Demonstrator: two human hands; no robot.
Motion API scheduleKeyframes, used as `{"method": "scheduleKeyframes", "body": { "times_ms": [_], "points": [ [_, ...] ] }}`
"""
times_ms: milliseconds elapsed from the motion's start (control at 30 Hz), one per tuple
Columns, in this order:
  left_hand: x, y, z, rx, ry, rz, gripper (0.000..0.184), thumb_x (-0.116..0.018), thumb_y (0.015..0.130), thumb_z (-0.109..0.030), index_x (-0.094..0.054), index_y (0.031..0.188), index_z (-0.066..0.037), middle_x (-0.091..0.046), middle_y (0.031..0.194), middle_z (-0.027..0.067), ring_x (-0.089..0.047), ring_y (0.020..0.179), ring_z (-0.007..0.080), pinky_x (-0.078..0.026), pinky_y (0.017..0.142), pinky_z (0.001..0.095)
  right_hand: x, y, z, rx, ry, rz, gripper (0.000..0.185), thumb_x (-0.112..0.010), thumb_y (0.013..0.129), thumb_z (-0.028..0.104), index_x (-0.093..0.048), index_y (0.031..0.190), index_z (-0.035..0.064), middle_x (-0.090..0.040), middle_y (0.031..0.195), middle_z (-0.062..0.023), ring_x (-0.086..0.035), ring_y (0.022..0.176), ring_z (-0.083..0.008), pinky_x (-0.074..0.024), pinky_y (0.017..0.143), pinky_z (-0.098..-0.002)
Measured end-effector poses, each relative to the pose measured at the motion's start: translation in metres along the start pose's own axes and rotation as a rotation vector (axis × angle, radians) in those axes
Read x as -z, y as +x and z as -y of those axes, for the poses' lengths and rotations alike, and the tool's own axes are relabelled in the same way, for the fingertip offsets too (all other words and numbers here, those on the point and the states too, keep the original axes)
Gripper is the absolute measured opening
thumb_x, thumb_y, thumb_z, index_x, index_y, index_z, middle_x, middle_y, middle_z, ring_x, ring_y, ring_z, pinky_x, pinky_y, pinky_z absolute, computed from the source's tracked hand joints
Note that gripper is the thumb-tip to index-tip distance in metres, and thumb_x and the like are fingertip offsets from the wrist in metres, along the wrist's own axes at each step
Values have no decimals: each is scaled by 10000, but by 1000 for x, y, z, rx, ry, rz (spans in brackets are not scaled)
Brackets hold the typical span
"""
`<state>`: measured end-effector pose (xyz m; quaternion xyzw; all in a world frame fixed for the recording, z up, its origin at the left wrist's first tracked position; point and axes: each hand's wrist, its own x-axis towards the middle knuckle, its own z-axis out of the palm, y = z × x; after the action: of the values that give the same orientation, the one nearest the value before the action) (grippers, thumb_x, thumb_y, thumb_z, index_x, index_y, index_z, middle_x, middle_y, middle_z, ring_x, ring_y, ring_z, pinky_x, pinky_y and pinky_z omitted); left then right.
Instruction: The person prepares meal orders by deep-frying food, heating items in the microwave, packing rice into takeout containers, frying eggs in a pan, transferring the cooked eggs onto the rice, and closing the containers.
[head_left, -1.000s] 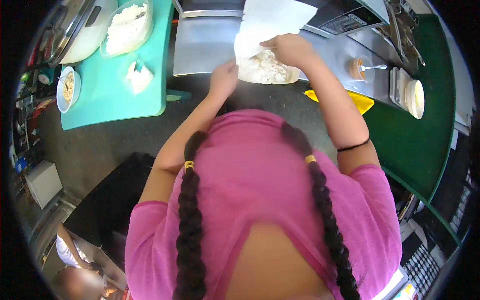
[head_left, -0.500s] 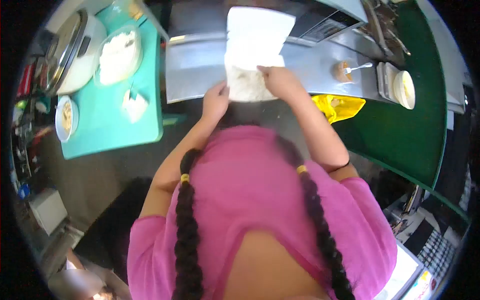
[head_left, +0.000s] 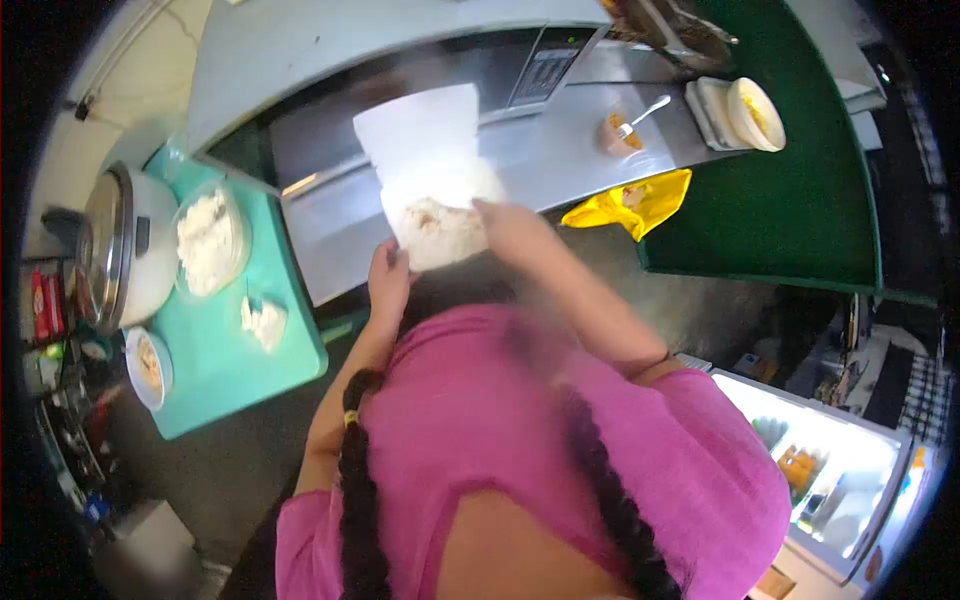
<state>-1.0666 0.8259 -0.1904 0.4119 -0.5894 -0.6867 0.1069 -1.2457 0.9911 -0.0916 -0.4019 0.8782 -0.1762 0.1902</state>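
A white paper-like sheet spreads over the steel counter, its far part raised like a flap. Pale food with brownish bits lies on its near part; the exact kind is too washed out to tell. My left hand pinches the sheet's near left edge between thumb and fingers. At the right edge, my right hand is closed with its fingertips against the sheet, slightly blurred. Whether it also holds some of the food cannot be made out.
A microwave stands behind the steel counter. On the green table at left are a rice cooker, a tub of white food and a bowl. A fork rests in a small cup; a yellow bag hangs nearby.
My head view has turned, so the counter appears tilted and the microwave shows more. Brownish bits on the sheet now show more clearly. Both hands stay at its edges.
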Motion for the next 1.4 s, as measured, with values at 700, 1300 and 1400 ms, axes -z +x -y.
{"method": "scheduleKeyframes", "body": {
  "times_ms": [700,1300,1400],
  "points": [
    [-14,-15,-19,55,-101,-92,406,-464,1008,-130,-431,1402,-36,-521,1347,125,-569,1167,233,-559,876,368,26,19,-5,138,27,91,405,-427,942,163,-613,1296,100,-653,1056,-279,-638,986,-423,-491,894,-496],
    [5,-4,-12,-96,4,48,578,-390,941,-31,-384,1504,-166,-536,1375,101,-615,1128,216,-569,855,360,32,-22,16,79,-32,180,374,-480,948,173,-620,1291,121,-640,1022,-291,-627,970,-441,-485,877,-488],
    [8,-8,-23,-39,-1,58,550,-404,953,-48,-400,1495,-142,-568,1341,92,-604,1142,189,-564,838,329,15,-10,11,105,-20,144,382,-478,949,178,-610,1303,123,-636,1010,-300,-627,964,-443,-485,866,-489]
  ]
}}
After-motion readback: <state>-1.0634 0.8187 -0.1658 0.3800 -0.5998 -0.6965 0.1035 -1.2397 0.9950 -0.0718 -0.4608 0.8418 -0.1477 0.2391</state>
